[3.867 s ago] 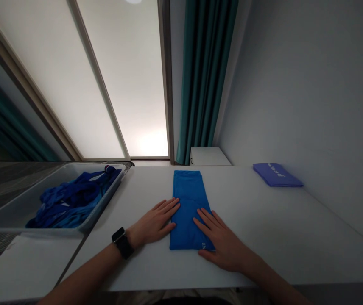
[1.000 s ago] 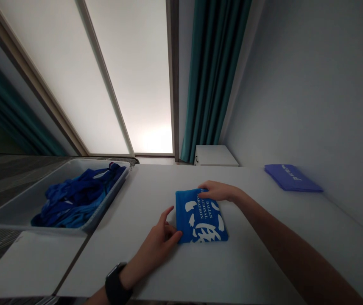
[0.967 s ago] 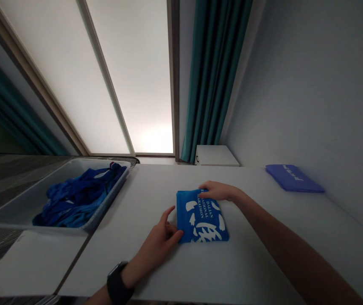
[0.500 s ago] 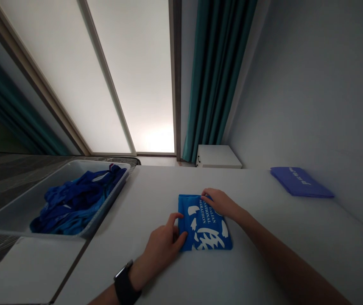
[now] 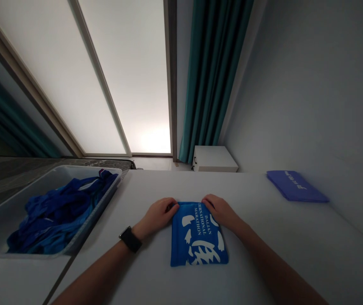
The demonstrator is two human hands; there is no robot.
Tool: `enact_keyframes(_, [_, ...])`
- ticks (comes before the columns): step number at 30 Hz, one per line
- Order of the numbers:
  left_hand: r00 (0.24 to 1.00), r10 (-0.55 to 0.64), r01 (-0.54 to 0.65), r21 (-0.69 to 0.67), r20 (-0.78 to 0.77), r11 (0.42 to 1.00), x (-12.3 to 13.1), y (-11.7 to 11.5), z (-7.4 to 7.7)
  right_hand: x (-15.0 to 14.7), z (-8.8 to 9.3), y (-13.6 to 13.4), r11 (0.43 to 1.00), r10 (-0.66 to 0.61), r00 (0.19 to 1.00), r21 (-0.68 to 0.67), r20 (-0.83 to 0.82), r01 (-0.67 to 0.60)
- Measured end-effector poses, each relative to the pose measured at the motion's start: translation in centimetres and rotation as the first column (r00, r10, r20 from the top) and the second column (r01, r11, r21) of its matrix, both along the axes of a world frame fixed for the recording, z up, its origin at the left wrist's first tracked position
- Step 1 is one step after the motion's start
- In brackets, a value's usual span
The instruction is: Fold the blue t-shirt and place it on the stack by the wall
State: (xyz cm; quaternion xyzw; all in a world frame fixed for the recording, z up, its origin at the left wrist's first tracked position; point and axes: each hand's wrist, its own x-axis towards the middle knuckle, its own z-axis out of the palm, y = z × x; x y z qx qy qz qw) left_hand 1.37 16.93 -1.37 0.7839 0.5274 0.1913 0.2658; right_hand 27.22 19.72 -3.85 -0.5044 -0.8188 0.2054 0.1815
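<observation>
A folded blue shirt [image 5: 199, 235] with white "Dalian International Marathon" lettering lies flat on the white table [image 5: 156, 279], in front of me. At its far left corner, my left hand [image 5: 162, 212] pinches the edge between thumb and fingers; a dark watch is on that wrist. My right hand [image 5: 219, 210] grips the far edge near the right corner, its fingers closed on the cloth and covering part of the print.
On the left stands a translucent plastic bin [image 5: 89, 231] holding crumpled blue clothes [image 5: 63, 212]. A folded purple-blue cloth item [image 5: 297, 186] lies at the table's right, near the wall. Beyond the far edge is a small white cabinet [image 5: 215, 159], below a teal curtain [image 5: 213, 76].
My left hand has moved from the shirt's left side up to its far left corner. My right hand stays at the far edge. The whole view has shifted slightly.
</observation>
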Motion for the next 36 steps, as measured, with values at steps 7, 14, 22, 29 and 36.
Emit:
enact_keyframes(7, [0.997, 0.07, -0.067, 0.061, -0.043, 0.996, 0.4, -1.1, -1.1, -0.7, 0.0, -0.3, 1.0, -0.014, 0.997, -0.009, 0.081, 0.015])
enact_keyframes(14, [0.998, 0.066, -0.066, 0.084, 0.008, 0.994, -0.1, -0.8, -2.4, -0.1, 0.2, -0.8, 1.0, 0.006, 1.0, -0.002, 0.025, -0.006])
enact_keyframes(22, [0.991, 0.069, -0.075, 0.041, 0.119, 0.996, 0.3, -0.8, -2.0, -0.6, 0.6, -0.7, 0.999, -0.026, 0.988, -0.033, 0.154, 0.031])
enact_keyframes(29, [0.983, 0.144, -0.136, -0.077, 0.113, 0.988, 0.6, 0.6, -1.7, -0.9, 0.7, 0.2, 0.994, -0.042, 0.99, -0.097, 0.135, 0.055])
enact_keyframes(36, [0.984, 0.109, -0.12, 0.072, 0.14, 0.99, 0.7, 0.6, -2.6, -1.3, 0.5, 0.2, 0.998, -0.047, 0.984, -0.02, 0.174, 0.051])
